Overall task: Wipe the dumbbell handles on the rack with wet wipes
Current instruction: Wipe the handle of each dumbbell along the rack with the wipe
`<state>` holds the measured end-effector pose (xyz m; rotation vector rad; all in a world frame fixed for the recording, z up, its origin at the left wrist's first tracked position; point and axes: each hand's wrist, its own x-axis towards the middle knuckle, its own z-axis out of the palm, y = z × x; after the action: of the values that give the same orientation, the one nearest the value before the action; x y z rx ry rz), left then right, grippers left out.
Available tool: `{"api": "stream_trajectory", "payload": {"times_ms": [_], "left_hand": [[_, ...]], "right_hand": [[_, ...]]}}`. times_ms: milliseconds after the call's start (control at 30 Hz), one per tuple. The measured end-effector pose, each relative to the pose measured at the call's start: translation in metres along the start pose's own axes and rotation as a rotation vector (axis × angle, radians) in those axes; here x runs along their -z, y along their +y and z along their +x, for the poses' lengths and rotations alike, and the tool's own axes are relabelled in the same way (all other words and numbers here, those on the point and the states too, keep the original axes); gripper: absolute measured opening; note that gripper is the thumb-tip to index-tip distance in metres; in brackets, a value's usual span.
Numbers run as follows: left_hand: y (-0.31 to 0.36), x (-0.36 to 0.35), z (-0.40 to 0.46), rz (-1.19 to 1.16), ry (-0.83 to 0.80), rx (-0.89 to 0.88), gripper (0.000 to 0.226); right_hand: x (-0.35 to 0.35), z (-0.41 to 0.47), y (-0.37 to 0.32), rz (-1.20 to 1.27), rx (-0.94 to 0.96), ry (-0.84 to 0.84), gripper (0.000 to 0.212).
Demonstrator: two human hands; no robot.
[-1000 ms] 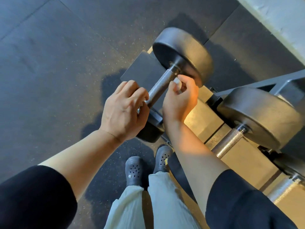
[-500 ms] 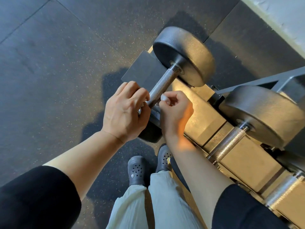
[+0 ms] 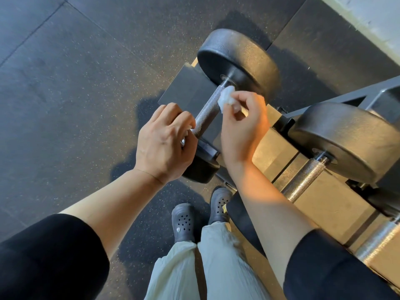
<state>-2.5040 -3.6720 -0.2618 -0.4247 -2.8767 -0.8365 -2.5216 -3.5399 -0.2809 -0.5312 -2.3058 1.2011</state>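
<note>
Two hands work one knurled handle (image 3: 208, 109), which runs from near-left up to far-right. Our left hand (image 3: 164, 144) grips its near end; our right hand (image 3: 242, 126) pinches the wet wipe (image 3: 227, 98) against its far end, just short of the far weight plate (image 3: 238, 61).

Setting: a gym, free-weights area; floor (image 3: 75, 94) across the left and upper frame is dark speckled rubber laid in large tiles with visible seams; at right, a dark steel rack (image 3: 337, 100) with tan cradles holds round-headed black dumbbells side by side, one (image 3: 238, 59) at upper centre, another (image 3: 346, 144) at right; knurled metal handles (image 3: 208, 110) between the heads.
</note>
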Motion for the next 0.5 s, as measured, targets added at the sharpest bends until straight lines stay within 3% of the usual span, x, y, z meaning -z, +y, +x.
{"api": "stream_trajectory", "payload": {"times_ms": [500], "left_hand": [[-0.001,0.0,0.0,-0.01,0.009,-0.003,0.016]], "right_hand": [[-0.01,-0.006,0.004,-0.071,0.046,-0.04,0.01]]}}
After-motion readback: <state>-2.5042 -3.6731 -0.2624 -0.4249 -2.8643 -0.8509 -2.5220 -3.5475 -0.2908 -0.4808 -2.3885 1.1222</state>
